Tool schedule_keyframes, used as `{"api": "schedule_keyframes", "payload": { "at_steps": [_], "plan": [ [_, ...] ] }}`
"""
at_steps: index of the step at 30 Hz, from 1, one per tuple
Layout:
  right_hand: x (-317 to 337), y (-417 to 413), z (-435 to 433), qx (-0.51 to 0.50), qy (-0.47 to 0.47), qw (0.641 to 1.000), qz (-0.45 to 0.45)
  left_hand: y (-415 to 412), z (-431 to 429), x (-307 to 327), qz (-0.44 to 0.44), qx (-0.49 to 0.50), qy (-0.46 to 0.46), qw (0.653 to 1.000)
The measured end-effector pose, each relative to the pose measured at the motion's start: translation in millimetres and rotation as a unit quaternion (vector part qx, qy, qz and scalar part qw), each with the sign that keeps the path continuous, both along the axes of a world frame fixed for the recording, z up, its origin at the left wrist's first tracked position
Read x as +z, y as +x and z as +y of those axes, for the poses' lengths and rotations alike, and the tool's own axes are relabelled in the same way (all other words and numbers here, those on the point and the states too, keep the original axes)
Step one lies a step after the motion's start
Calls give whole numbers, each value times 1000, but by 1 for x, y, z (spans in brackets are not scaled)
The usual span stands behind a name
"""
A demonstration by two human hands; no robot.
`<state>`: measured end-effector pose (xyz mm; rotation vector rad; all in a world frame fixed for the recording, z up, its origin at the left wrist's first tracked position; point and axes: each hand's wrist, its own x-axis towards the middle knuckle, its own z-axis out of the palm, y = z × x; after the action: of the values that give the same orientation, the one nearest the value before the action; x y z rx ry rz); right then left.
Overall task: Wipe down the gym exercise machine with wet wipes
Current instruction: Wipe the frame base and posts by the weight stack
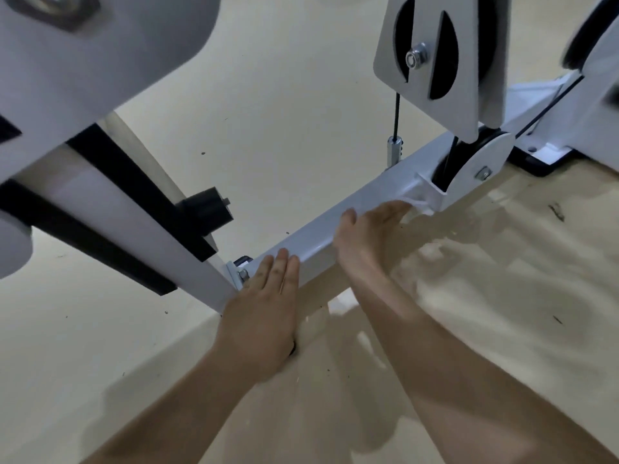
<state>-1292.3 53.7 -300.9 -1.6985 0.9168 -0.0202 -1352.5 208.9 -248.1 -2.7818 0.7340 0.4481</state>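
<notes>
**Glossy beige floor (301,112), white base beam (311,242) under two hands**

A pale, shiny floor is seen beneath the frame of a white gym exercise machine (50,78); dark specks and blurred reflections are scattered over it. At the far left a white slanted post (110,212) is flanked by black rails (140,192), and a black stopper (204,209) is mounted on the side of it. The post is joined to the low base beam by a bolted bracket (239,272).

The left hand (264,316) is laid flat just beside that bracket, at the beam's near end. Its fingers are held straight and close together, their tips resting on the beam's upper edge; nothing is held in it.

Further along the beam the right hand (368,232) is placed. Its thumb is set over the top edge, while the fingers are stretched out almost straight along the near side. A white wet wipe (417,204) is pressed against the beam under the fingertips, and a crumpled part of it shows beyond them, touching the pulley bracket (432,192).

Above that bracket a black cable (397,115) is hung down to a metal fitting (394,149). A grey pulley housing (432,61) with a central bolt is seen overhead, and a lower pulley (475,155) is seated in the beam. At the far right a black-edged foot plate (542,162) is set on the floor.
</notes>
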Motion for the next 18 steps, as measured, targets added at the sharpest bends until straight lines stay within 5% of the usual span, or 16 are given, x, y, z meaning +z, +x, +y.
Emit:
{"api": "schedule_keyframes", "payload": {
  "at_steps": [3,7,12,16,18],
  "plan": [
    [-19,-51,60,125,-289,944,-96,1,2,7,-26,-28,-31,999],
    [-22,-55,35,268,-426,856,-116,-17,33,5,-45,-79,-19,996],
    [11,-10,-52,383,-504,770,82,-35,76,11,-40,-2,-5,999],
    [3,-28,17,399,-492,767,-102,-40,79,21,-27,95,-130,987],
    [-9,-46,68,402,-400,795,-214,-42,77,24,-24,163,-199,966]
  ]
}}
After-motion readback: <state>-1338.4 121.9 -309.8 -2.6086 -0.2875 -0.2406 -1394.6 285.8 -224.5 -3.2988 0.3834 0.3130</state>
